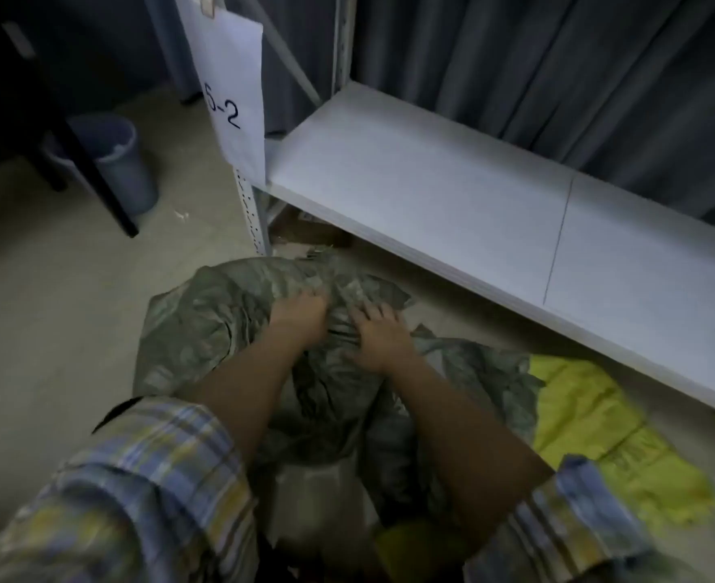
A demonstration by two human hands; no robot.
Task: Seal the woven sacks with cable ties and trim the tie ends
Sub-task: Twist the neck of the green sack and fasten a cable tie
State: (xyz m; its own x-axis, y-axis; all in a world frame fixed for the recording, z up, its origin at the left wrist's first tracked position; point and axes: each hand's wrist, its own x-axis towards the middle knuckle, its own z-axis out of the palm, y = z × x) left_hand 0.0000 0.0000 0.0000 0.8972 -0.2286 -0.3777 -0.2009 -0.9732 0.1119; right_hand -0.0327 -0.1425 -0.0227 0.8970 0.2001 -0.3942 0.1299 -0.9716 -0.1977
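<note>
Both forearms reach forward and down from rolled plaid sleeves (145, 469), converging over a grey-green woven sack (204, 330) that stands on the floor (53, 309); the left hand (299, 315) is turned knuckles-up, its fingers (311, 297) curled down into the bunched cloth at the top of the sack and gripping a fold of it, though motion blur hides how tightly they close; the right hand (379, 336) lies just beside it, palm down on the same bunched cloth, its fingers (366, 310) fairly straight and slightly spread, pressing on the fabric; the two hands are near each other with a ridge of gathered cloth between them; the sack looks full and rumpled, its neck crumpled into creases beyond the fingertips, with slack cloth spilling outward to the left of the left hand's fingers and down toward the person; I cannot tell whether any tie is on it; to the right of the right hand's fingers, lower on the floor, lies a yellow-green sack (591, 418), partly overlapped by more grey-green cloth; beyond the fingertips runs a white shelf (431, 178) of a metal rack, with a paper label (231, 98) reading "5-2" hanging from its post; far to the left stands a blue bin (114, 162).
</note>
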